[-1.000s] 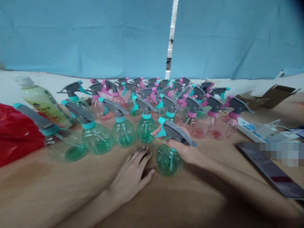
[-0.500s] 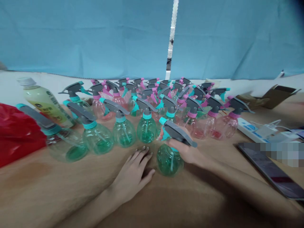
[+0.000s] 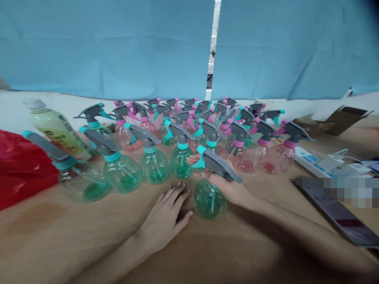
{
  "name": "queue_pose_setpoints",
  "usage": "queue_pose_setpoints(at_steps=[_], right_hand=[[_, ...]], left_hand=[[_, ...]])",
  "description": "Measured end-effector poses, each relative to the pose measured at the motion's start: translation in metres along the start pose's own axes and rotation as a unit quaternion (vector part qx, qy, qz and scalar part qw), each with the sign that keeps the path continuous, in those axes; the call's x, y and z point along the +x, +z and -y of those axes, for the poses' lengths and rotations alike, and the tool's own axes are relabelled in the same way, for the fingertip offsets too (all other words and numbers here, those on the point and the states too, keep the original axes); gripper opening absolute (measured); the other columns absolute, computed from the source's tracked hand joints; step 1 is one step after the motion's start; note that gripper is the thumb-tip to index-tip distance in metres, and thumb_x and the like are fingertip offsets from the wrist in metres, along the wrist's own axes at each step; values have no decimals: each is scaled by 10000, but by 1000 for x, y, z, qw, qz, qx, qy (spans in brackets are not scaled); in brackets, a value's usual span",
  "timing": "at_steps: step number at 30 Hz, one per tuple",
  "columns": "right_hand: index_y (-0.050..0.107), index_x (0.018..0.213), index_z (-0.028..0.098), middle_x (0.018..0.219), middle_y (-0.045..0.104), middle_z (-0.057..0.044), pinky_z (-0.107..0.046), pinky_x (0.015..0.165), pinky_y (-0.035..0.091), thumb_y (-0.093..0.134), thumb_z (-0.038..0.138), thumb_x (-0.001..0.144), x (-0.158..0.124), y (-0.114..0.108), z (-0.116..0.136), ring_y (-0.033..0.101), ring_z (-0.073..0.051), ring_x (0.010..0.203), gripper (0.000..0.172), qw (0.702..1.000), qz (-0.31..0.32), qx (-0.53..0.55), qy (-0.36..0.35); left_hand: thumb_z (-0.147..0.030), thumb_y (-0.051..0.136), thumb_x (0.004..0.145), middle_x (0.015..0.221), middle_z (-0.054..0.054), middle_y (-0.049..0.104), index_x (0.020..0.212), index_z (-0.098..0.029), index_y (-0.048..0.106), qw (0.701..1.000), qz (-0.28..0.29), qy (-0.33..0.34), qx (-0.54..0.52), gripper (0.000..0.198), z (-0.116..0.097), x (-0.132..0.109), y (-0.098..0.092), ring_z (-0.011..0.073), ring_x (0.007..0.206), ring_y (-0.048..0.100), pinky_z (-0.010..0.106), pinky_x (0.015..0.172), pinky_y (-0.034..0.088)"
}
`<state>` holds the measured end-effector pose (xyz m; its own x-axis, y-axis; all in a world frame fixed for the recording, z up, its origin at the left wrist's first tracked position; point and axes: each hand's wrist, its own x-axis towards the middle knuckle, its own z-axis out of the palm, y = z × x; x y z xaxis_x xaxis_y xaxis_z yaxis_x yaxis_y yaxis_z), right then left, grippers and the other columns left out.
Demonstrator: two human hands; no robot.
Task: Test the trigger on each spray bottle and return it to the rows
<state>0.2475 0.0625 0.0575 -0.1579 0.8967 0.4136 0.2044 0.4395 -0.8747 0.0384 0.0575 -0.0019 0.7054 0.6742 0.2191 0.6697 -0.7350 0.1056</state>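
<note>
The only label in view is on the drink bottle [image 3: 57, 130] far left, a yellow-green band with a dark round mark, its writing too blurred to read (the blue marks on the power strip [image 3: 309, 161] at right are no clearer). The sprayer [image 3: 211, 201] carries no print; it stands near the middle of the table [image 3: 74, 240], in front of the other sprayers [image 3: 183, 157], green ones in the near row and pink ones behind and to the right. Its long axis runs roughly upright, round green body down on the table, neck leaning slightly. Its grey head lies across that axis, teal nozzle pointing left and away toward the row, the rear end coming down toward the right. The right hand [image 3: 229, 187] is wrapped round the neck under the head, fingers closed on it, one fingertip showing beside the nozzle. The left hand [image 3: 166, 219] lies palm down on the table just left of the sprayer's body, fingers straight and close together, holding nothing; whether the thumb touches the sprayer cannot be told. A red bag [image 3: 20, 165] lies at the far left edge.
</note>
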Motion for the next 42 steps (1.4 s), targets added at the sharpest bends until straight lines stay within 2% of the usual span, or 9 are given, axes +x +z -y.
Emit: queue_pose_setpoints(at_steps=[6,11,19,23,26,31,35,39,42], right_hand=[[631,994,267,642,545,30,-287,570,417,538,201,763,-1,0,-1,513,-155,589,257,1000,-8,-17,1],[614,980,262,632,531,36,-275,532,386,532,204,767,0,-1,-2,480,-145,558,235,1000,-1,-15,3],[624,970,262,625,533,24,-275,518,372,539,206,737,0,0,2,476,-153,555,255,1000,-9,-13,7],[614,930,274,620,518,22,-266,496,364,543,211,735,0,-1,2,460,-152,553,217,1000,-10,-9,6],[608,880,268,657,519,21,-270,532,380,528,200,737,-1,-1,3,452,-145,572,177,1000,-15,-15,-8],[634,988,284,711,563,30,-270,553,391,526,190,764,-1,-2,3,430,-126,541,265,1000,7,-9,-1],[635,1060,296,673,568,33,-275,546,401,533,200,757,0,-3,3,440,-134,524,334,1000,9,-18,-2],[640,1035,281,584,507,41,-272,522,389,541,234,758,0,-3,2,423,-138,498,298,1000,5,-27,2],[641,996,267,613,521,34,-263,525,390,528,203,735,1,-3,1,417,-131,509,292,1000,2,-20,1]], left_hand=[[-409,436,957,1387,136,479,1335,-132,450,1000,-13,1,-7,469,2,-1,3,287,1295,412,472,1046,351],[-399,452,954,1390,148,471,1327,-103,458,1000,-4,1,-1,476,1,0,3,291,1295,409,472,1052,343],[-395,441,948,1375,131,492,1323,-152,462,1000,-18,0,-9,447,1,-1,3,288,1281,430,464,1035,359],[-399,435,953,1374,137,492,1326,-135,456,1000,-14,1,-5,457,1,0,3,287,1281,428,468,1039,353],[-401,430,957,1379,139,487,1328,-128,453,1000,-12,0,-4,462,1,0,3,285,1283,424,470,1042,350],[-401,439,956,1388,143,476,1327,-111,458,1000,-4,1,3,471,0,0,2,289,1285,419,471,1041,353],[-398,439,959,1388,144,476,1327,-101,458,1000,-1,1,6,474,0,0,1,287,1287,417,471,1048,347],[-401,440,955,1382,140,483,1326,-108,459,1000,-2,1,6,473,0,0,2,285,1287,417,465,1049,347],[-395,440,954,1383,137,482,1326,-109,459,1000,-3,0,6,469,0,0,2,285,1290,413,465,1047,348]])
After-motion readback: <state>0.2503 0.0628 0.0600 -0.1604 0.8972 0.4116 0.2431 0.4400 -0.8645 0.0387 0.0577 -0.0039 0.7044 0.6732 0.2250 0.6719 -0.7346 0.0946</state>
